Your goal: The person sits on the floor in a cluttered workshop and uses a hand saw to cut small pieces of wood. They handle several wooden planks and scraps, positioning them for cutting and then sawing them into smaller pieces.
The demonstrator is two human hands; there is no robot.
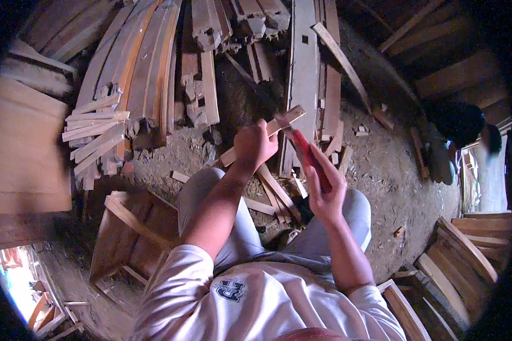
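Observation:
My left hand (255, 145) is closed around a short wooden strip (294, 115), which slants up to the right in front of my knees. In my right hand (327, 187) is a red-handled tool (302, 143), its metal end against or just over the strip's upper part. That end is blurred, so I cannot tell the tool's exact kind. Below the strip, several loose wood pieces (279, 196) lie on the ground between my legs.
Long boards (136, 62) are stacked at the far left, with short sticks (99, 125) on their near ends. A wide grey plank (304, 68) stretches away ahead. A wooden box-like frame (133, 227) stands by my left knee. More wooden frames (449, 267) are at the near right.

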